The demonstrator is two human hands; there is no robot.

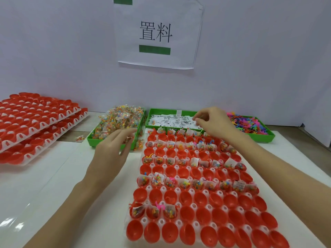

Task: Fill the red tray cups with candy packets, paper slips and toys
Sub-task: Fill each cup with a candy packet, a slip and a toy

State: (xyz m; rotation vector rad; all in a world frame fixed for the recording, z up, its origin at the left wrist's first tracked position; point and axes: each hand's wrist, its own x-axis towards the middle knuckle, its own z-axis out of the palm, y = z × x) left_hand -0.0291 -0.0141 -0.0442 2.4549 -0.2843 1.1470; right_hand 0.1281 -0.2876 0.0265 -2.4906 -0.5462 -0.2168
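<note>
Here, left hand (pixel 109 154) open over the candy packets (pixel 120 120), right hand (pixel 213 122) pinching among paper slips (pixel 173 120), toys (pixel 245 123) just right of it, red tray (pixel 197 194) below both.

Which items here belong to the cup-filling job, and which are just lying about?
In the job:
red tray
candy bin
slip bin
toy bin
left hand, over the candy bin
right hand, over the slips

Lying about:
spare trays, stacked at left
wall sign
stray packet on the table
</note>
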